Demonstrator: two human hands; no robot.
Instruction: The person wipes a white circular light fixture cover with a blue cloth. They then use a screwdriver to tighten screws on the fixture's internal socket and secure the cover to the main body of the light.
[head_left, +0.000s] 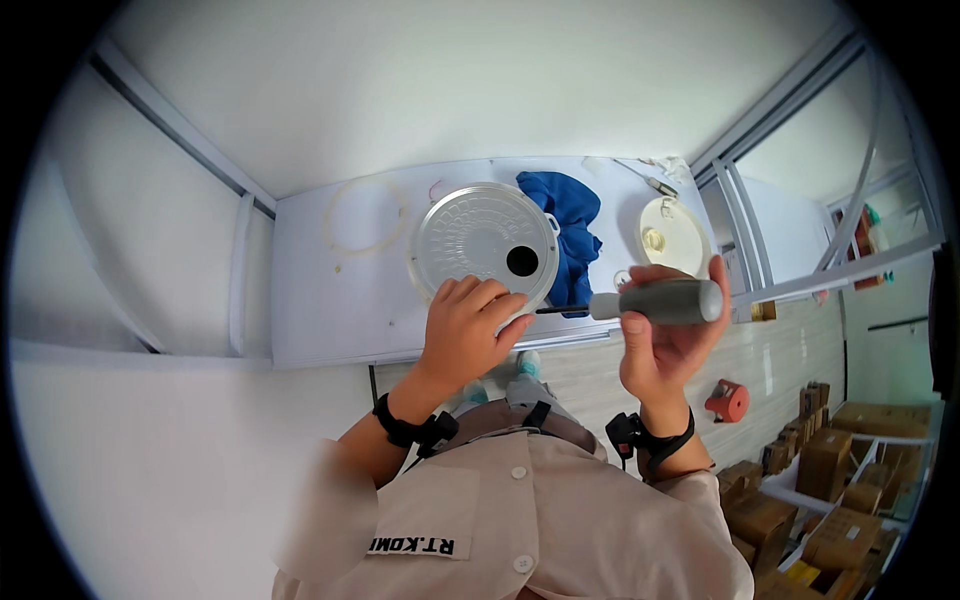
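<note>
My right hand is closed round the grey handle of a screwdriver-like tool, held level. Its tip by the silver disc is hard to make out near my left thumb. Left hand lies over the disc's near rim, covering part; cannot tell if the fingers grip. Disc on table, partly over blue cloth. Inside its dark hole, nothing discernible.

Left hand knuckles-up, fingers slightly bent — right hand curled into a grip, both forearms stuck out front.
</note>
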